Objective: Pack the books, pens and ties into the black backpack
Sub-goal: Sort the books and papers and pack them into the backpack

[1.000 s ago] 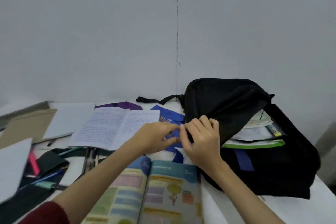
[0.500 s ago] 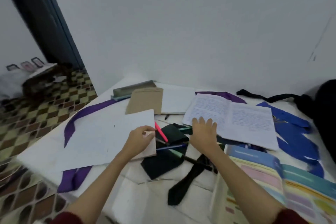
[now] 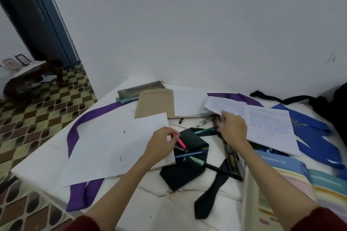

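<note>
My left hand [image 3: 161, 142] pinches a pink pen [image 3: 180, 142] at the corner of a white book [image 3: 112, 146]. My right hand [image 3: 232, 129] grips the near left edge of an open handwritten notebook [image 3: 266, 124], whose left page curls up. Between my hands, loose pens [image 3: 189, 154] lie on a folded dark tie [image 3: 187, 140]. More pens [image 3: 232, 157] lie under my right wrist. A black tie [image 3: 206, 199] runs toward me. A purple tie [image 3: 78, 131] lies left and a blue tie [image 3: 315, 137] right. Only an edge of the black backpack [image 3: 340, 99] shows at far right.
A colourful open textbook [image 3: 300, 184] lies at near right. A brown notebook [image 3: 155, 103], a white book [image 3: 189, 103] and a grey case [image 3: 140, 90] sit by the wall. The white table's left edge [image 3: 47, 155] drops to a tiled floor [image 3: 37, 118].
The view swung left, away from the backpack. Both hands left the backpack for the pens. My left hand took up the pink pen; my right hand lifted the notebook's edge.
</note>
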The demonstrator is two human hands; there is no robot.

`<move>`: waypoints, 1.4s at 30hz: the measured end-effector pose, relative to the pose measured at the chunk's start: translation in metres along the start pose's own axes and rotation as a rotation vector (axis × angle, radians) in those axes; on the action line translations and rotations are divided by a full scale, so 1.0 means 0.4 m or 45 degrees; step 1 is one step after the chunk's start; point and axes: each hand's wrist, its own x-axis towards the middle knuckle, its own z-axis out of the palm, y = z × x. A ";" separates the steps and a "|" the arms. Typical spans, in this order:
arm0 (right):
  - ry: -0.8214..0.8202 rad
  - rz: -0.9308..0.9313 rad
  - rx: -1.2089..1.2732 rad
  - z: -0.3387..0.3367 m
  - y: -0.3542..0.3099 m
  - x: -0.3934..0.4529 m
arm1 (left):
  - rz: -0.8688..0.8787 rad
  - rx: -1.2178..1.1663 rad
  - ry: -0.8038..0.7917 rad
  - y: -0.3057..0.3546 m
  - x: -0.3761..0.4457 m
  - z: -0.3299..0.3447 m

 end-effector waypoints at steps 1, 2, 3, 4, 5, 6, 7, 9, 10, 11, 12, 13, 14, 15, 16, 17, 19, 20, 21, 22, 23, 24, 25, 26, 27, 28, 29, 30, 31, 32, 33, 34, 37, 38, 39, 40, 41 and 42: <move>0.112 0.033 0.134 -0.019 -0.001 0.004 | -0.005 -0.124 -0.015 0.027 0.013 0.009; 0.211 0.073 0.274 -0.042 -0.004 0.008 | -0.029 -0.237 -0.050 0.057 0.026 0.020; 0.294 0.117 0.417 -0.063 -0.006 0.015 | -0.061 -0.324 -0.084 0.085 0.041 0.034; 0.375 0.165 0.537 -0.090 -0.003 0.021 | -0.086 -0.385 -0.126 0.116 0.064 0.057; 0.440 0.208 0.635 -0.111 -0.001 0.028 | -0.131 -0.469 -0.182 0.144 0.084 0.078; 0.495 0.252 0.715 -0.128 0.000 0.034 | -0.211 -0.600 -0.264 0.167 0.102 0.100; 0.559 0.288 0.771 -0.156 0.014 0.040 | -0.310 -0.779 -0.377 0.201 0.123 0.129; 0.659 0.354 0.893 -0.190 0.023 0.045 | -0.532 -1.138 -0.568 0.242 0.148 0.165; 0.717 0.396 0.951 -0.211 0.033 0.045 | -0.607 -1.268 -0.661 0.266 0.157 0.186; 0.759 0.455 1.020 -0.224 0.042 0.045 | -0.668 -1.362 -0.741 0.287 0.162 0.205; 0.786 0.529 1.109 -0.240 0.050 0.043 | -0.713 -1.437 -0.811 0.310 0.167 0.226; 0.797 0.607 1.232 -0.249 0.058 0.040 | -0.746 -1.508 -0.856 0.331 0.171 0.241; 0.789 0.689 1.368 -0.255 0.066 0.034 | -0.771 -1.588 -0.876 0.349 0.176 0.256; 0.751 0.772 1.504 -0.257 0.073 0.028 | -0.784 -1.682 -0.872 0.366 0.180 0.268; 0.693 0.845 1.610 -0.259 0.081 0.020 | -0.789 -1.760 -0.829 0.380 0.185 0.282; 0.629 0.904 1.661 -0.252 0.093 0.015 | -0.778 -1.813 -0.759 0.391 0.190 0.288; 0.529 0.963 1.589 -0.242 0.119 0.010 | -0.762 -1.837 -0.622 0.401 0.198 0.295; 0.499 0.980 1.515 -0.239 0.132 0.008 | -0.761 -1.831 -0.573 0.402 0.202 0.292; 0.482 0.994 1.434 -0.237 0.147 0.007 | -0.762 -1.821 -0.539 0.404 0.204 0.283; 0.467 1.002 1.349 -0.240 0.160 0.005 | -0.757 -1.773 -0.509 0.408 0.209 0.270; 0.463 0.992 1.244 -0.244 0.174 0.003 | -0.742 -1.696 -0.472 0.412 0.215 0.251; 0.462 0.948 1.127 -0.250 0.188 0.000 | -0.698 -1.581 -0.421 0.412 0.223 0.230; 0.455 0.866 1.011 -0.252 0.208 0.002 | -0.628 -1.469 -0.370 0.412 0.229 0.205; 0.431 0.771 0.899 -0.254 0.226 0.008 | -0.534 -1.352 -0.331 0.412 0.234 0.176; 0.384 0.681 0.800 -0.258 0.237 0.017 | -0.423 -1.227 -0.310 0.417 0.233 0.142; 0.337 0.591 0.743 -0.263 0.240 0.031 | -0.301 -1.071 -0.290 0.421 0.234 0.108; 0.302 0.501 0.752 -0.273 0.234 0.041 | -0.171 -0.905 -0.289 0.429 0.235 0.078; 0.291 0.410 0.824 -0.287 0.227 0.053 | -0.044 -0.745 -0.289 0.437 0.239 0.055; 0.300 0.333 0.906 -0.303 0.217 0.066 | 0.064 -0.622 -0.286 0.448 0.244 0.037; 0.321 0.274 0.960 -0.321 0.210 0.077 | 0.134 -0.558 -0.268 0.459 0.249 0.023; 0.342 0.252 0.994 -0.339 0.204 0.082 | 0.174 -0.546 -0.248 0.470 0.251 0.013; 0.373 0.263 1.053 -0.356 0.204 0.082 | 0.201 -0.567 -0.232 0.478 0.254 0.008; 0.286 0.443 1.362 -0.383 0.203 0.069 | 0.191 -0.736 -0.290 0.496 0.247 0.032; 0.202 0.454 1.442 -0.382 0.206 0.062 | 0.146 -0.795 -0.333 0.498 0.243 0.057; 0.146 0.455 1.507 -0.376 0.205 0.055 | 0.083 -0.849 -0.365 0.495 0.239 0.086; 0.145 0.480 1.550 -0.366 0.208 0.051 | 0.016 -0.892 -0.388 0.490 0.233 0.114; 0.182 0.519 1.559 -0.356 0.213 0.047 | -0.043 -0.934 -0.404 0.485 0.227 0.140; 0.226 0.548 1.526 -0.346 0.218 0.042 | -0.086 -0.956 -0.410 0.480 0.223 0.167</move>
